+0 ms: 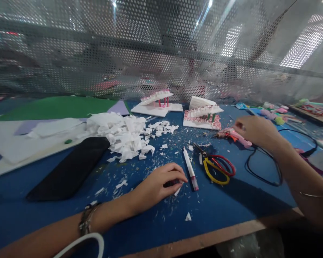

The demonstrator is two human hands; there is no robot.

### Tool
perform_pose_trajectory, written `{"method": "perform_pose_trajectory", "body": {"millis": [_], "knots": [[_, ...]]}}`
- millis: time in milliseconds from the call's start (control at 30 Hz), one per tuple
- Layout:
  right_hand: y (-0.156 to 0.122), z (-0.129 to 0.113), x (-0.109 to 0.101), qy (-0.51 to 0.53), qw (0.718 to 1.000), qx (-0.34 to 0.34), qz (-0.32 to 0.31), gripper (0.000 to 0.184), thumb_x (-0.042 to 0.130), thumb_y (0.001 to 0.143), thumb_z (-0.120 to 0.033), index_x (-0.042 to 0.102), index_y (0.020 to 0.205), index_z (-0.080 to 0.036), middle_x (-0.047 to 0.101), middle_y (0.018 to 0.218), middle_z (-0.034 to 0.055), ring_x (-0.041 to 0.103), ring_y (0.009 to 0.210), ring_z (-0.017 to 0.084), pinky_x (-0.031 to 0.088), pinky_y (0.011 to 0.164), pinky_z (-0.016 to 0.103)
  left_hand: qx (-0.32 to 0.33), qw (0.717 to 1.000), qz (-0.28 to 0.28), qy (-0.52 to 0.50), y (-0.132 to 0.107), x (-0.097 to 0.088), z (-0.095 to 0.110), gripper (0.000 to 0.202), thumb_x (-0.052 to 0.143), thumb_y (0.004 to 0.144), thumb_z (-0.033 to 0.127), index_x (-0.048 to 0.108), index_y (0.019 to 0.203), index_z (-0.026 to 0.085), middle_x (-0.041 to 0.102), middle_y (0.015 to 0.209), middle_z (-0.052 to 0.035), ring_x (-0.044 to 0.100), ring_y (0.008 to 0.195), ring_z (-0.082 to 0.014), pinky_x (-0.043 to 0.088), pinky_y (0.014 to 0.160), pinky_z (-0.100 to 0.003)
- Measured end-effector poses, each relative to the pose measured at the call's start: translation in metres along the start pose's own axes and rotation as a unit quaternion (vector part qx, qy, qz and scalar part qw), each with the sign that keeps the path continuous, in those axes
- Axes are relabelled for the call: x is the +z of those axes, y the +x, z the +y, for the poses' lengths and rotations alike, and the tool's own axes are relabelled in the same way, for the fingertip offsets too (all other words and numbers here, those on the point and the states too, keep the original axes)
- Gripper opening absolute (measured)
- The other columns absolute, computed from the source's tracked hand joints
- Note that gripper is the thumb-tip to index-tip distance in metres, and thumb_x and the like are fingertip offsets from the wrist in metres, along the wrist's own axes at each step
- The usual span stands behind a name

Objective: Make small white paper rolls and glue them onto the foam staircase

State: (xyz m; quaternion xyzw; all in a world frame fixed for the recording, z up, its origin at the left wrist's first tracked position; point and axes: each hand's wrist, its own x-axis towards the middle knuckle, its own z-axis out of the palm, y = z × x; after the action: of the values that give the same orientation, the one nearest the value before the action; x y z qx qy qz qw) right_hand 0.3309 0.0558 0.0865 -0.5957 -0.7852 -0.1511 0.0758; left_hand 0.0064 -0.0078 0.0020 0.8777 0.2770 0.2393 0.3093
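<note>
My left hand (pixel 158 185) rests on the blue table (pixel 226 208), fingers curled over a small dark object that I cannot make out, beside a white marker pen (pixel 190 168). My right hand (pixel 255 130) reaches out to the right, fingers closed, at the back end of a pink glue gun (pixel 231 134) whose black cable (pixel 263 168) loops across the table. Red and yellow handled scissors (pixel 218 165) lie between the two hands.
A heap of white paper scraps (pixel 123 134) sits at centre left, a black case (pixel 70 170) in front of it. Two small white paper models (pixel 201 113) stand at the back by a perforated metal screen (pixel 161 46). Green and white sheets (pixel 56 107) lie left.
</note>
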Motion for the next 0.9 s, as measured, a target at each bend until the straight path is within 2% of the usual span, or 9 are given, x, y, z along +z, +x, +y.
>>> {"method": "perform_pose_trajectory", "body": {"millis": [67,167,233,333,500,600,667,767,900], "knots": [[-0.009,0.029,0.010,-0.003,0.999,0.033,-0.022,0.036,0.049,0.078,-0.041,0.058,0.060,-0.011,0.055,0.053,0.0106,0.039,0.044,0.010,0.020,0.047,0.027,-0.020,1.000,-0.001,-0.001,0.001,-0.002,-0.001,0.017,0.046,0.085,0.019,0.059,0.096,0.021,0.057,0.096,-0.0037,0.056,0.073,-0.0100,0.047,0.067,-0.022],[-0.022,0.056,0.038,0.031,0.997,0.017,-0.071,0.036,0.050,0.076,-0.042,0.057,0.057,-0.013,0.054,0.048,0.0067,0.042,0.041,0.008,0.025,0.047,0.025,-0.040,0.999,-0.006,0.005,0.003,-0.007,0.000,0.022,0.050,0.084,0.025,0.055,0.105,0.022,0.060,0.088,-0.0024,0.057,0.073,-0.0114,0.047,0.064,-0.022],[-0.026,0.063,0.057,0.054,0.995,-0.005,-0.083,0.038,0.035,0.085,-0.037,0.058,0.065,-0.014,0.055,0.051,0.0048,0.049,0.045,0.007,0.029,0.049,0.022,-0.036,0.999,-0.003,0.003,0.005,-0.011,0.001,0.020,0.050,0.084,0.027,0.056,0.102,0.021,0.059,0.088,-0.0028,0.057,0.073,-0.0114,0.048,0.065,-0.023],[-0.026,0.065,0.074,0.063,0.995,-0.025,-0.072,0.027,0.038,0.085,-0.031,0.056,0.071,-0.016,0.059,0.058,0.0045,0.051,0.050,0.009,0.031,0.049,0.021,-0.027,0.999,0.019,0.005,0.011,-0.016,0.003,0.016,0.047,0.086,0.026,0.060,0.094,0.020,0.057,0.094,-0.0041,0.057,0.079,-0.0118,0.049,0.069,-0.024],[-0.024,0.070,0.071,0.032,0.999,-0.014,0.011,0.017,0.041,0.084,-0.027,0.052,0.085,-0.014,0.060,0.082,0.0149,0.056,0.075,0.019,0.038,0.063,0.026,-0.075,0.991,0.094,-0.057,0.024,-0.029,0.002,0.021,0.049,0.084,0.033,0.061,0.097,0.021,0.055,0.100,-0.0057,0.057,0.083,-0.0126,0.050,0.066,-0.022],[-0.024,0.075,0.066,0.004,0.997,0.019,0.075,0.022,0.040,0.084,-0.026,0.048,0.098,-0.011,0.057,0.092,0.0203,0.055,0.086,0.024,0.040,0.071,0.031,-0.104,0.984,0.116,-0.087,0.032,-0.039,0.003,0.023,0.049,0.084,0.035,0.060,0.096,0.019,0.058,0.094,-0.0051,0.057,0.073,-0.0104,0.050,0.064,-0.022],[-0.021,0.076,0.064,-0.014,0.992,0.043,0.120,0.027,0.039,0.083,-0.026,0.046,0.103,-0.008,0.055,0.097,0.0224,0.052,0.094,0.029,0.039,0.079,0.036,-0.110,0.984,0.118,-0.080,0.037,-0.044,0.006,0.022,0.050,0.083,0.035,0.060,0.094,0.018,0.060,0.090,-0.0048,0.057,0.071,-0.0105,0.050,0.064,-0.022],[-0.014,0.075,0.064,-0.030,0.984,0.060,0.167,0.032,0.037,0.082,-0.023,0.046,0.107,-0.005,0.053,0.104,0.0228,0.047,0.105,0.031,0.036,0.089,0.043,-0.098,0.989,0.109,-0.026,0.043,-0.050,0.008,0.021,0.051,0.082,0.034,0.061,0.094,0.020,0.060,0.095,-0.0045,0.057,0.077,-0.0121,0.049,0.066,-0.021],[-0.005,0.068,0.062,-0.026,0.981,0.069,0.180,0.037,0.041,0.079,-0.024,0.045,0.111,-0.007,0.055,0.105,0.0195,0.053,0.100,0.028,0.043,0.084,0.039,-0.057,0.994,0.051,0.072,0.050,-0.058,0.004,0.019,0.051,0.082,0.032,0.063,0.091,0.020,0.059,0.091,-0.0033,0.057,0.075,-0.0124,0.046,0.067,-0.022]]}}
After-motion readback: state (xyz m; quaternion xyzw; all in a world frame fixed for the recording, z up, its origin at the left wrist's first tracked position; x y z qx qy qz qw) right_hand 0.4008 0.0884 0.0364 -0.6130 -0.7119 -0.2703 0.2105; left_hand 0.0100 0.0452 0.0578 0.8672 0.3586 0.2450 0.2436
